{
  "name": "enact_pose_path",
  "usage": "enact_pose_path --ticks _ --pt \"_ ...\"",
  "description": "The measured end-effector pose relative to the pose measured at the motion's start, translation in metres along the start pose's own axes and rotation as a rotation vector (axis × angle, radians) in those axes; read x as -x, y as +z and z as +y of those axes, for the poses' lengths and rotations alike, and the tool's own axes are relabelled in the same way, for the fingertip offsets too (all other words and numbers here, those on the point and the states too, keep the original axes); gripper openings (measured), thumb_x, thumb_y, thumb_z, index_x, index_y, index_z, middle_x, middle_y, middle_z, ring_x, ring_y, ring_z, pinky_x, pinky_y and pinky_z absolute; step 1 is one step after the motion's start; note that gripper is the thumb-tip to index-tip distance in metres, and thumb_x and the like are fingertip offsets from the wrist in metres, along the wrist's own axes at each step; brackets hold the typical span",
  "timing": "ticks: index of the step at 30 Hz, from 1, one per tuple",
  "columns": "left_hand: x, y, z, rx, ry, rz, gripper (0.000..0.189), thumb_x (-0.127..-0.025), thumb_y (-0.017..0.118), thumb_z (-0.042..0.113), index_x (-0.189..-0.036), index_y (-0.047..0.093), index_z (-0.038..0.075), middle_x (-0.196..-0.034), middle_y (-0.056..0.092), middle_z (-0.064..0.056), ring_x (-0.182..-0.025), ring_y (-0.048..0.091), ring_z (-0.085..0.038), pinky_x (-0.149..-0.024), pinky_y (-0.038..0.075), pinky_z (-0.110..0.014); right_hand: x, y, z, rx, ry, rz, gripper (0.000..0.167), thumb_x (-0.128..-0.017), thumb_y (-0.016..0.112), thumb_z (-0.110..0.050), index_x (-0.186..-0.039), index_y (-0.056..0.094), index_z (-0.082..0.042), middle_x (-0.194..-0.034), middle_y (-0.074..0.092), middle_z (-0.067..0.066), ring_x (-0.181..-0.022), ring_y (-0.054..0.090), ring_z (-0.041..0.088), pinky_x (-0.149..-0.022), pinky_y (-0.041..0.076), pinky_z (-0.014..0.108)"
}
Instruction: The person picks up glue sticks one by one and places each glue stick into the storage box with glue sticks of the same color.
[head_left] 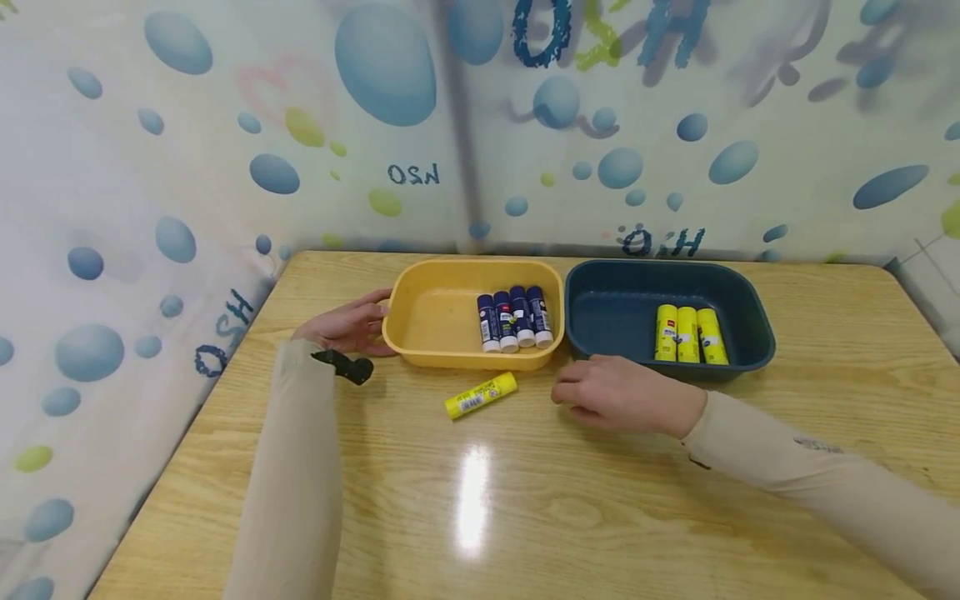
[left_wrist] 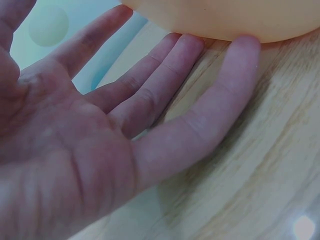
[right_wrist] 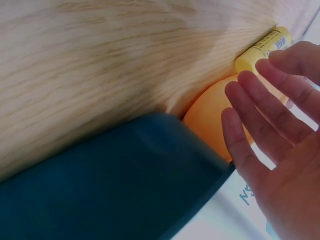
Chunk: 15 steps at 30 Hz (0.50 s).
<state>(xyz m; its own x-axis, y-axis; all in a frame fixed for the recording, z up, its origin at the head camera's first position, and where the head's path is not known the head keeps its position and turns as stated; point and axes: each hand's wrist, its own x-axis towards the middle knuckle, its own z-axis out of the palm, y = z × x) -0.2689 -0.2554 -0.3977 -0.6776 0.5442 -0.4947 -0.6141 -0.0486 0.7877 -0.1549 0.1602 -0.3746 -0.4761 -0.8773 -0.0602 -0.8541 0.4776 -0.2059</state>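
My left hand (head_left: 348,327) touches the left end of the yellow-orange basin (head_left: 420,360) with its fingertips; in the left wrist view the fingers (left_wrist: 200,120) are spread and fairly straight against its wall. Several dark blue glue sticks with white ends (head_left: 514,320) lie side by side in that basin. A yellow glue stick (head_left: 481,396) lies on the table in front of it. To its right, my right hand (head_left: 626,393) hovers near the front of the dark blue basin (head_left: 757,354), holding nothing, fingers loosely bent. Three yellow glue sticks (head_left: 687,335) lie inside the dark blue basin.
The two basins stand close together near the back of the wooden table (head_left: 570,517). A patterned curtain (head_left: 480,150) with blue drops hangs behind and at the left. A small black piece (head_left: 345,365) sticks out at the left wrist.
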Motion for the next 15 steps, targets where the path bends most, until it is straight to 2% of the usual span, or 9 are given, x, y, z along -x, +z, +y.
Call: enact_pose_path --ticks 7,15 --pt "-0.001 -0.001 -0.002 -0.061 0.024 -0.023 0.052 -0.106 0.034 0.013 -0.154 0.016 0.022 -0.142 0.035 -0.009 -0.117 0.049 -0.022 -0.095 0.046 -0.051 -0.013 0.005 -0.007 -0.007 0.029 -0.025 0.023 -0.09 0.068 -0.014 -0.113 0.065 -0.012 -0.103 0.062 0.0 -0.086 0.053 0.016 -0.078 0.05 0.031" --pt "-0.001 0.0 -0.001 -0.044 0.021 -0.009 0.051 -0.105 0.038 0.013 -0.153 0.02 0.023 -0.143 0.036 -0.008 -0.119 0.048 -0.022 -0.097 0.043 -0.053 -0.028 0.009 -0.017 0.021 0.016 0.015 0.034 -0.091 0.066 -0.013 -0.124 0.06 -0.009 -0.117 0.06 0.005 -0.101 0.054 0.019 -0.089 0.049 0.035"
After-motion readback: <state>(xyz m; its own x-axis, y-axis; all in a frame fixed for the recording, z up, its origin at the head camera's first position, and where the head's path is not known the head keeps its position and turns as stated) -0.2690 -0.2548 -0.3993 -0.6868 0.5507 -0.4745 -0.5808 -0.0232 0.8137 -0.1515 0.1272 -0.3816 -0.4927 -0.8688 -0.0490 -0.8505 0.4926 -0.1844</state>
